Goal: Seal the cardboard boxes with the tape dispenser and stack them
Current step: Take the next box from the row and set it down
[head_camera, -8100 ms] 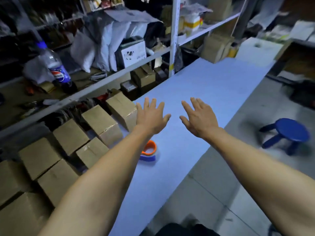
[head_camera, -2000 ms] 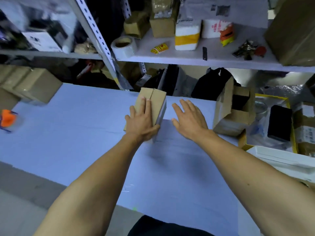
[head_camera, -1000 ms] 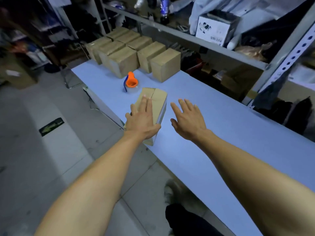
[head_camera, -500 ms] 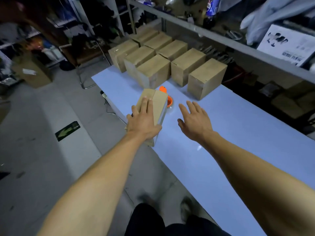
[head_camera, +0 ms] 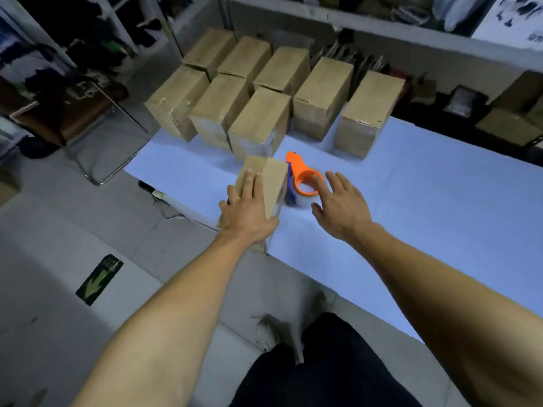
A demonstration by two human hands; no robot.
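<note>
The box (head_camera: 271, 183) sits at the near left edge of the table (head_camera: 426, 207), its two top flaps meeting at a centre seam; whether anything is inside it cannot be told. The left hand (head_camera: 248, 211) lies on top of the box with straight fingers across the left flap and the thumb hooked over the near right corner, grasping the box. The dispenser (head_camera: 302, 179), orange with a blue part and a clear roll, lies on the table just right of the box. The right hand (head_camera: 339, 205) hovers over it, fingers spread and straight, grasping nothing; the index fingertip overlaps the orange ring. Beyond, eight closed boxes (head_camera: 260, 124) stand in two rows at the table's far left end, contents hidden. A chair (head_camera: 88, 118) stands on the floor (head_camera: 73, 230) to the left.
</note>
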